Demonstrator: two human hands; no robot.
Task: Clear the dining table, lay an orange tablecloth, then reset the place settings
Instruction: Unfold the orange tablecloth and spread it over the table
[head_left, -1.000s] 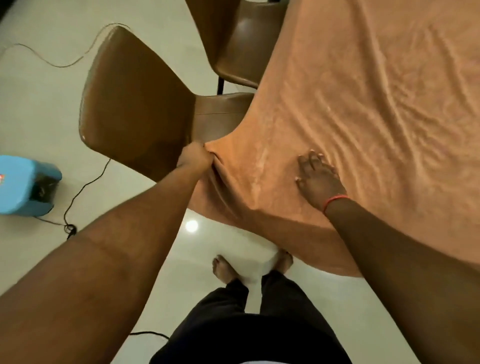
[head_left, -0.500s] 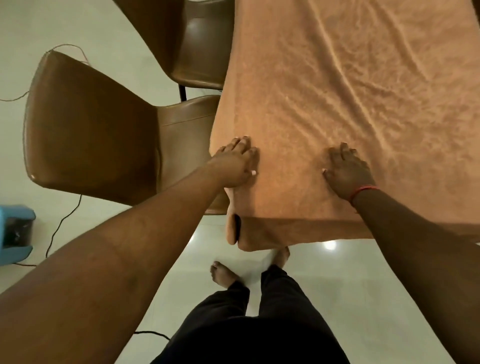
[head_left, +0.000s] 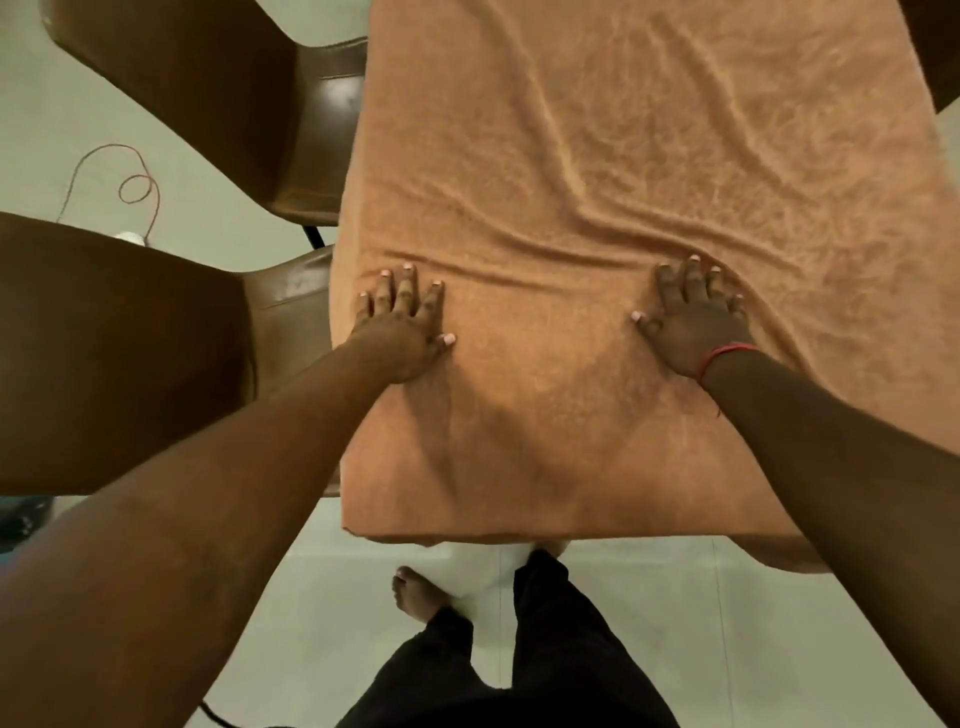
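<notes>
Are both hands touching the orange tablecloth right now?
Touching. The head view shows the left hand and right hand lying palm-down, fingers spread, flat on the orange tablecloth.

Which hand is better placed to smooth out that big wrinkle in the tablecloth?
Probably the right hand: its fingertips touch the ridge curving across the orange tablecloth. The left hand lies on flatter cloth.
</notes>
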